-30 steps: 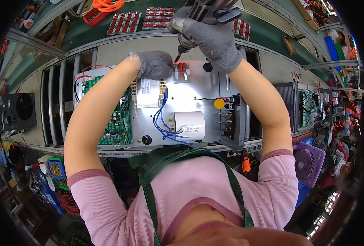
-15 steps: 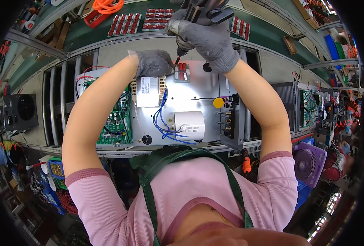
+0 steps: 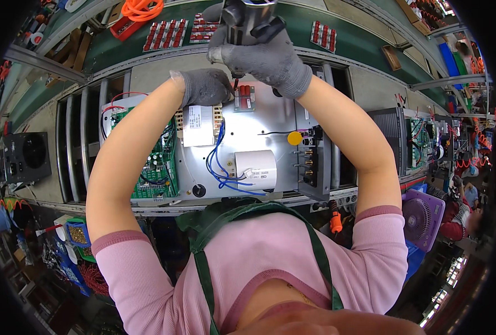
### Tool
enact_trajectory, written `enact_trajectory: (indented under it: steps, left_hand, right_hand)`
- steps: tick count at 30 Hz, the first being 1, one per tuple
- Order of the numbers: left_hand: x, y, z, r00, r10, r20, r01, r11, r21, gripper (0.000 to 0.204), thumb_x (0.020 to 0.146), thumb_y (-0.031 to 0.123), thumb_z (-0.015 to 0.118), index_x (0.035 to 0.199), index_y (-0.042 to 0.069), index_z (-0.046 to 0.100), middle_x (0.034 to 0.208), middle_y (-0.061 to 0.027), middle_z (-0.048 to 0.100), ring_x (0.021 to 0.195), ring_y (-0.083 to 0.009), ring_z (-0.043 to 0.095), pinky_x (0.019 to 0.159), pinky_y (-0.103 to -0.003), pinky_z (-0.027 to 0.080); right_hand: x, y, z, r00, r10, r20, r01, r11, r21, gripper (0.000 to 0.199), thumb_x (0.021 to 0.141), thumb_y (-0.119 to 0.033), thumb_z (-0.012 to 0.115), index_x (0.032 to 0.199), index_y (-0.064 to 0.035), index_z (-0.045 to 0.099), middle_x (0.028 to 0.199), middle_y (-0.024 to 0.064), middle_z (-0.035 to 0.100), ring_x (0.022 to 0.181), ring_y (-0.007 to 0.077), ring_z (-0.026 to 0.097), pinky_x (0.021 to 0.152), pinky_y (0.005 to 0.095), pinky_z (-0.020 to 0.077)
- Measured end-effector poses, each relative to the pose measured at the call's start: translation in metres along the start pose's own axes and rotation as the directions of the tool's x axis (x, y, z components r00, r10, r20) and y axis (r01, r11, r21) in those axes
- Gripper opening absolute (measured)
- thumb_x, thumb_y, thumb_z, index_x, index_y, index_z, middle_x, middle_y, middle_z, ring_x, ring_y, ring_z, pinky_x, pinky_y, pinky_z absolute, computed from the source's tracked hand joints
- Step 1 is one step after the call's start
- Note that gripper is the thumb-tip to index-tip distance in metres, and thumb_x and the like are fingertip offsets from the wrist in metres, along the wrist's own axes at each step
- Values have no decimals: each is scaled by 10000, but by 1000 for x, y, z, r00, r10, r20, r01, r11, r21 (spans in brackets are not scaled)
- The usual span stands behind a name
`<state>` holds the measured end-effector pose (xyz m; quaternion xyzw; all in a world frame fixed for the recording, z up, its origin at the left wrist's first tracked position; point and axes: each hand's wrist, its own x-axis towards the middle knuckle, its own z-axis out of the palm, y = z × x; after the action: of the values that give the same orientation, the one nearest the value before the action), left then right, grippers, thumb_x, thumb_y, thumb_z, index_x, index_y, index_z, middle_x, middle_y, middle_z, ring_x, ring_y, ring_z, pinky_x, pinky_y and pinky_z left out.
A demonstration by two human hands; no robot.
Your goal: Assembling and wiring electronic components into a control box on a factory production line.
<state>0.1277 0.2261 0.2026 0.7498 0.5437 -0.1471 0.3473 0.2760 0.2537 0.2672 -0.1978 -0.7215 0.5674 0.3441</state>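
Note:
My right hand (image 3: 267, 62), in a grey glove, is wrapped round a dark power screwdriver (image 3: 247, 18). Its bit points down at the upper left corner of a small green circuit board (image 3: 244, 105) carrying red parts. Curled beside that board's left edge is my left hand (image 3: 208, 87), also gloved, its fingertips close to the bit; what they pinch is hidden. The board lies on a shiny metal plate (image 3: 279, 120). Nearer to me on the plate are a transformer (image 3: 199, 127) with a white label, blue wires (image 3: 213, 162) and a white cylinder (image 3: 259, 169).
A large green circuit board (image 3: 161, 170) sits at the plate's left, partly under my left arm. A grey panel with terminals (image 3: 314, 167) stands at its right. Boards with red parts (image 3: 166, 35) lie on the green belt (image 3: 214, 51) beyond. Another unit (image 3: 390, 134) stands farther right.
My right hand and the screwdriver have shifted left and slightly toward me, and the tool's body stands more upright. My left hand stays beside the small board.

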Motion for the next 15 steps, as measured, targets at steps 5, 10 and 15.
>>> enact_trajectory:
  steps: [5,10,15]
  left_hand:
    - [6,-10,6,994,104,-17,-102,992,68,300,932,239,481,1108,89,672,1132,-150,650,1028,-249,618,929,-371,450]
    - [4,-4,1,999,22,30,-24,998,53,300,943,242,469,1093,80,672,1123,-143,654,1030,-241,619,921,-363,451]
    - [0,3,-1,998,56,28,-58,993,103,299,945,237,470,1078,58,670,1115,-146,655,1027,-258,618,920,-361,452]
  right_hand:
    - [3,9,-3,990,-132,40,135,986,-102,449,764,-34,715,1190,-73,579,852,31,657,704,75,612,548,223,503]
    - [6,5,-1,997,-40,70,47,992,-113,467,761,-48,719,1203,-67,571,881,37,667,737,88,636,584,241,535]
    - [8,18,-1,996,-81,43,87,979,-182,471,758,-44,719,1205,-68,572,878,47,670,726,84,631,570,234,527]
